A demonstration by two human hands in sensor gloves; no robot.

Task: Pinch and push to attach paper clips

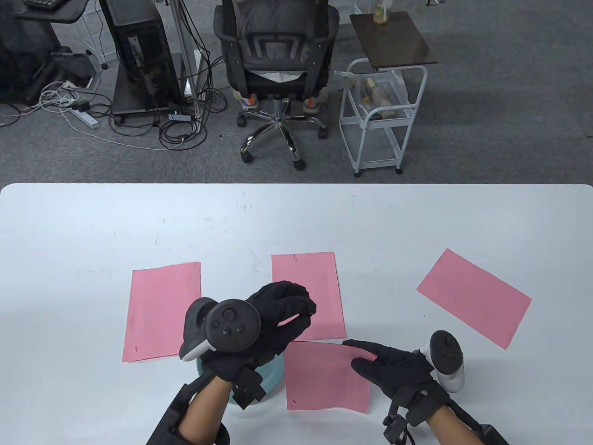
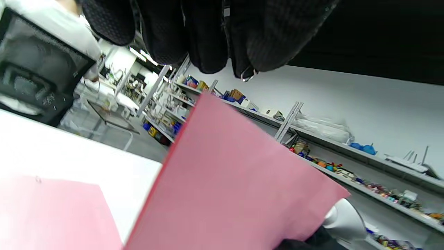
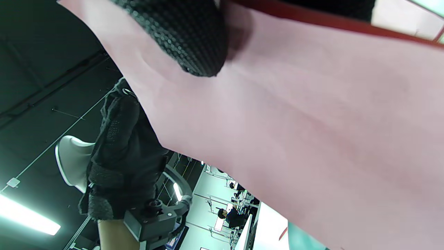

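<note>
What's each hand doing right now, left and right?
Left hand: pinches a paper clip at its fingertips.
Right hand: holds the nearest pink sheet by its edge.

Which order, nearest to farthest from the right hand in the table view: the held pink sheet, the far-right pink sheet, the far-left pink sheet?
1. Held pink sheet, gripped by the right hand.
2. Far-right pink sheet, up to its right.
3. Far-left pink sheet, beyond the left hand.
</note>
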